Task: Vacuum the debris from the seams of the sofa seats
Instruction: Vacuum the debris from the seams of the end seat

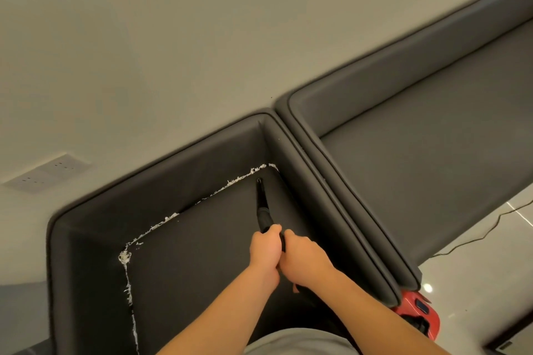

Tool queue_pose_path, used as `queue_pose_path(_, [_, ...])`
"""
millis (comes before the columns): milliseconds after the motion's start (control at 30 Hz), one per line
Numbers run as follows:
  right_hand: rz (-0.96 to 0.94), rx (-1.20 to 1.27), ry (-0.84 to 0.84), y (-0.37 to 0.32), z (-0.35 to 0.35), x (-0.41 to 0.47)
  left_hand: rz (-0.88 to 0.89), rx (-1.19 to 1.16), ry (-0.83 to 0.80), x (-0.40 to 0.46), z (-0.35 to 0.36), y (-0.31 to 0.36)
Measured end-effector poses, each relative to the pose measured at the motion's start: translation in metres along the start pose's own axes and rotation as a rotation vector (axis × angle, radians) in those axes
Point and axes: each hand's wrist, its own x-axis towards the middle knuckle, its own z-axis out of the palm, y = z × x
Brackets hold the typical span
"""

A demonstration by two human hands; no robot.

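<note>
Fingers [266, 235] of both hands wrapped tight round the black vacuum wand [264, 207], left hand [264, 253] leading, right hand [302, 259] just behind. Wand runs straight ahead; nozzle just short of white debris [230, 183] in the back seam.

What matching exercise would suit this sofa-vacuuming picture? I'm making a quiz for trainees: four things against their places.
Things:
1. white debris
2. nozzle tip
3. red vacuum body
4. wall socket

Places:
A. on the floor, right of the sofa arm
B. near the seat's back right corner
C. on the wall, left
D. along the back and left seams

Pairs: 1-D, 2-B, 3-A, 4-C
</note>
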Motion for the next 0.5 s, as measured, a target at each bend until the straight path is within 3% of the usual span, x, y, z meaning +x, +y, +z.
queue_pose_path(333, [0.172, 0.438, 0.121, 0.032, -0.034, 0.053, 0.076, 0.078, -0.149, -0.003, 0.033, 0.013])
queue_pose_path(500, [0.142, 0.269, 0.079, 0.02, -0.031, 0.066, 0.004, 0.051, -0.081, 0.005, 0.032, 0.018])
